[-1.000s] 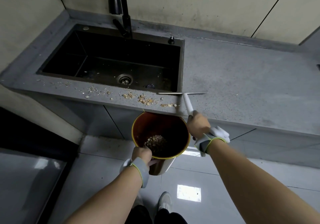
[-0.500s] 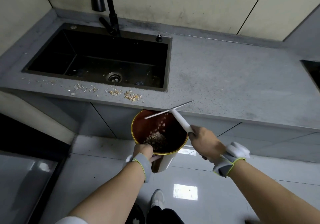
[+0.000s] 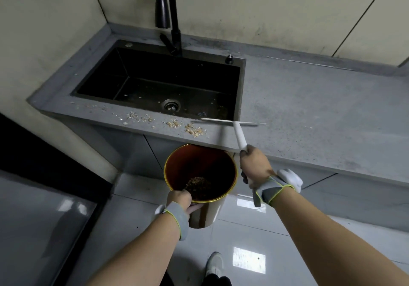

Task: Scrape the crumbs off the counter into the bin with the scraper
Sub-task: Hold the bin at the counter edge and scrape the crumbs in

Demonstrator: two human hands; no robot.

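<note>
The right hand [image 3: 254, 166], fist round the scraper [image 3: 239, 135], is back from the bin [image 3: 200, 172], which the left hand [image 3: 180, 198] grips under the counter [image 3: 309, 113] edge, its blade right of remaining crumbs [image 3: 194, 130] for another pass.

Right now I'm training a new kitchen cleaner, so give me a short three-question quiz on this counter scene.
1. True or false: the white-handled scraper has its blade over the grey speckled counter.
2. Which hand grips the rim of the round brown bin with the gold rim? A) left hand B) right hand
3. Fill in: the tan crumbs on the counter lie along its front edge, in front of the black ____.

Key: 1 true; 2 A; 3 sink.
</note>
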